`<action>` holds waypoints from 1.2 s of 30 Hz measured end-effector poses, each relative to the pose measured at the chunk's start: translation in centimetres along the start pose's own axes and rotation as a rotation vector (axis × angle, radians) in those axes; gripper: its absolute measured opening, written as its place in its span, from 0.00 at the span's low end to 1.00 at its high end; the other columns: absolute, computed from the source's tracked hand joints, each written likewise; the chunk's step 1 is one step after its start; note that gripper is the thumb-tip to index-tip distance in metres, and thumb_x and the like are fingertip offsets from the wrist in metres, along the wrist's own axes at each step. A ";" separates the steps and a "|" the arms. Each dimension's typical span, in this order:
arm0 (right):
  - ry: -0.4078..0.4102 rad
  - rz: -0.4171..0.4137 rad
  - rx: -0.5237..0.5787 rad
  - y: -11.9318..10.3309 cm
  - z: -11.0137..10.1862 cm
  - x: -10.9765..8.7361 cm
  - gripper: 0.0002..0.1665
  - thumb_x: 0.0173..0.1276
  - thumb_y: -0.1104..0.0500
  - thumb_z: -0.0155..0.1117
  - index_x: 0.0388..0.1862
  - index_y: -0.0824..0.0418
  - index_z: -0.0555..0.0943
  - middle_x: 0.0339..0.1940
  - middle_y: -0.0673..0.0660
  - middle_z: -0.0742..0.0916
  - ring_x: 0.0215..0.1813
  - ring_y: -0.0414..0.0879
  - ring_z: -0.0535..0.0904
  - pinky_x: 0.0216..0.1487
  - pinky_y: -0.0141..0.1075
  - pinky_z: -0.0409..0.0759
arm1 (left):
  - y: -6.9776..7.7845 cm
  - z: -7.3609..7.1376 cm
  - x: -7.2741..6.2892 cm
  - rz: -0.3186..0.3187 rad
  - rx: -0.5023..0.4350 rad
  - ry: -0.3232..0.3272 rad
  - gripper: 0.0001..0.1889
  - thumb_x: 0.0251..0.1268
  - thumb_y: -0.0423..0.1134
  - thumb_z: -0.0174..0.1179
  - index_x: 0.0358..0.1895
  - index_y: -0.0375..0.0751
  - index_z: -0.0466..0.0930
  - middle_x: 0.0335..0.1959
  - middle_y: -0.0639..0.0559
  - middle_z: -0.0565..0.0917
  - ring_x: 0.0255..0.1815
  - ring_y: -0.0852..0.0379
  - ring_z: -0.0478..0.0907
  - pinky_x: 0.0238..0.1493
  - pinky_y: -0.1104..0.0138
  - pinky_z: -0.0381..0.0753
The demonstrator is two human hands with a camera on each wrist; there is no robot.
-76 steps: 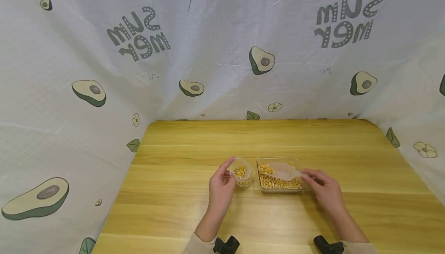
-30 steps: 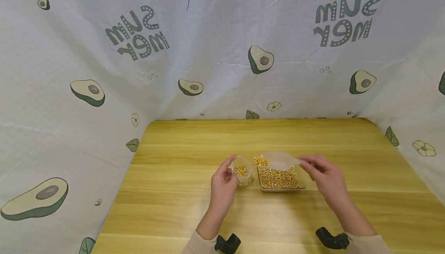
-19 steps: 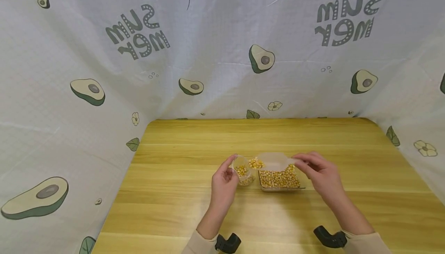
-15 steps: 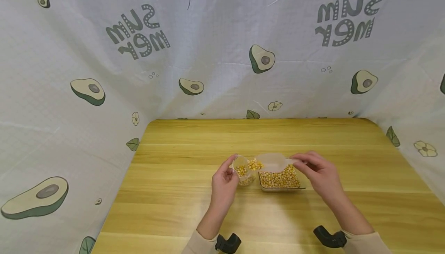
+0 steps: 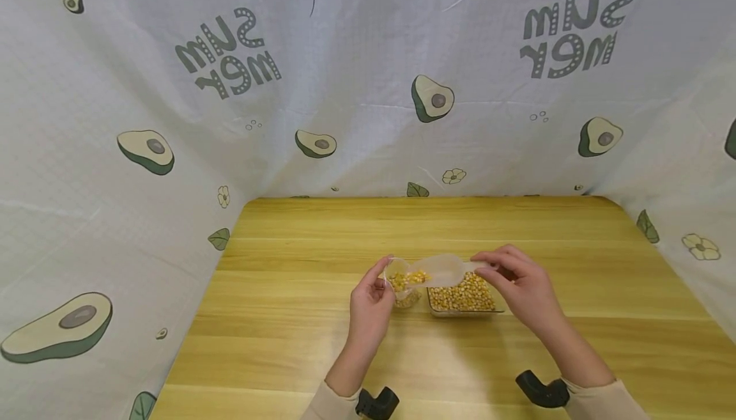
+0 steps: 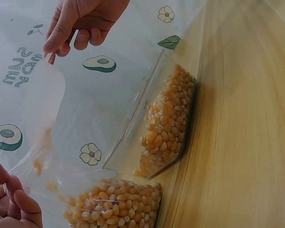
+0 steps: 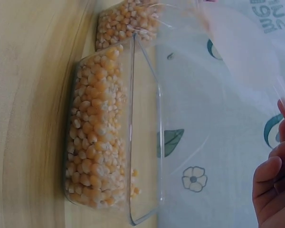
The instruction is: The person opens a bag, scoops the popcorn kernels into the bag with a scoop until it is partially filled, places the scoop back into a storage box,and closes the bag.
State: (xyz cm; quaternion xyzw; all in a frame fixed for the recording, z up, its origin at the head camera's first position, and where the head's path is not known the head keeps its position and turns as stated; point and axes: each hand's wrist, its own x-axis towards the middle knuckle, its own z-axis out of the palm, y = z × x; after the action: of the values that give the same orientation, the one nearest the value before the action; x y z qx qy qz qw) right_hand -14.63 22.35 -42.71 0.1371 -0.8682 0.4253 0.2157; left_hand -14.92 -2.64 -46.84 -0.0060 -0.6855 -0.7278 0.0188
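My left hand pinches the rim of a clear plastic bag, holding its mouth wide. Corn kernels fill the bag's bottom, which sits on the table. My right hand pinches the handle of a translucent white scoop. The scoop's front end tilts down into the bag's mouth. Loose kernels drop from the scoop into the bag in the left wrist view. To the right of the bag stands a clear rectangular container, partly filled with corn kernels; the scoop passes above its back left part.
The wooden table reaches out on both sides of the hands. A white curtain printed with avocados and flowers hangs along its back and sides. Each wrist wears a black camera mount.
The right hand has lifted the loaded scoop from the container, carried it left to the bag's mouth and tipped it. Kernels slide off its front end. The left hand has stayed nearly still.
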 end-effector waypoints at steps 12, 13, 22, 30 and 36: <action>0.013 -0.157 -0.117 -0.7 0.0 0.1 0.16 0.54 0.72 0.74 0.40 0.56 0.88 0.31 0.39 0.77 0.24 0.30 0.63 0.23 0.22 0.63 | -0.2 0.0 -0.1 0.017 0.001 -0.018 0.28 0.64 0.22 0.51 0.66 0.48 0.78 0.42 0.39 0.75 0.29 0.64 0.65 0.24 0.79 0.64; 0.015 -0.171 -0.124 -0.8 0.0 0.1 0.17 0.53 0.72 0.74 0.39 0.56 0.88 0.31 0.39 0.77 0.24 0.29 0.63 0.24 0.21 0.63 | -0.3 0.0 0.0 0.014 0.005 -0.015 0.28 0.64 0.22 0.51 0.65 0.49 0.78 0.40 0.41 0.75 0.29 0.64 0.65 0.24 0.79 0.64; 0.030 -0.242 -0.151 -1.0 0.0 0.3 0.19 0.49 0.73 0.76 0.39 0.57 0.88 0.32 0.38 0.77 0.25 0.27 0.61 0.24 0.20 0.62 | -0.2 0.0 -0.1 0.001 0.016 0.004 0.28 0.64 0.22 0.52 0.64 0.51 0.80 0.41 0.39 0.76 0.30 0.64 0.66 0.24 0.78 0.65; 0.034 -0.260 -0.158 -0.8 0.0 0.2 0.19 0.48 0.73 0.76 0.39 0.57 0.88 0.31 0.40 0.78 0.25 0.26 0.61 0.24 0.19 0.62 | -0.1 0.0 0.0 -0.008 0.011 0.008 0.28 0.64 0.23 0.52 0.63 0.52 0.80 0.39 0.44 0.75 0.29 0.64 0.66 0.24 0.78 0.65; 0.050 -0.271 -0.191 -0.3 0.2 -0.1 0.19 0.48 0.72 0.77 0.39 0.56 0.88 0.32 0.44 0.85 0.27 0.27 0.71 0.29 0.19 0.70 | -0.3 0.0 0.0 -0.013 0.009 0.003 0.28 0.65 0.23 0.51 0.63 0.54 0.80 0.37 0.50 0.74 0.26 0.64 0.64 0.22 0.78 0.64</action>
State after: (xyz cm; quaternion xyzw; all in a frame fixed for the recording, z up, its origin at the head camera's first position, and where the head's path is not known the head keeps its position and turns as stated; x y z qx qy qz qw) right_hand -14.47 22.01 -42.69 0.2213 -0.8726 0.3109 0.3047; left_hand -14.93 -2.65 -47.14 -0.0003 -0.6888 -0.7248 0.0153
